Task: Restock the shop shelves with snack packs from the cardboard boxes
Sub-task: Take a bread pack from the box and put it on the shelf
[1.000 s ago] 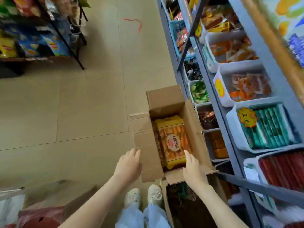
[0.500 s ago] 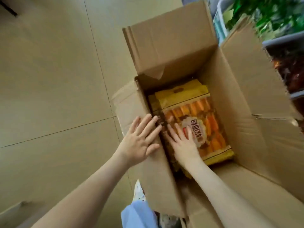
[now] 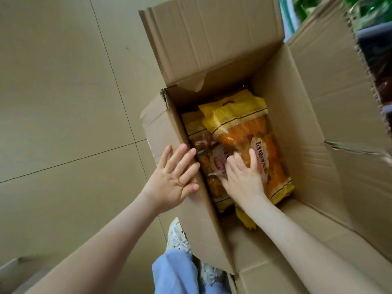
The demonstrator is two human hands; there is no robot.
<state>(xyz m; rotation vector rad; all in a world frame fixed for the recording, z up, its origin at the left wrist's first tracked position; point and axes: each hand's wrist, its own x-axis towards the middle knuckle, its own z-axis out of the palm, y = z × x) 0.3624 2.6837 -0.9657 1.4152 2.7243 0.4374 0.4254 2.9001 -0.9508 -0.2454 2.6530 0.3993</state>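
Under our right hand (image 3: 244, 177), fingers curled round its left edge, the top snack pack (image 3: 250, 132) lies tilted inside the cardboard box (image 3: 297, 124). Our left hand (image 3: 174, 179) presses flat against the flap. Pack looks light, crinkly, slippery; its yellow header seems firmer.

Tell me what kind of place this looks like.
Probably a small shop being restocked. An open cardboard box on the tiled floor holds yellow-and-orange snack packs, and bins of packaged goods show at the upper right.
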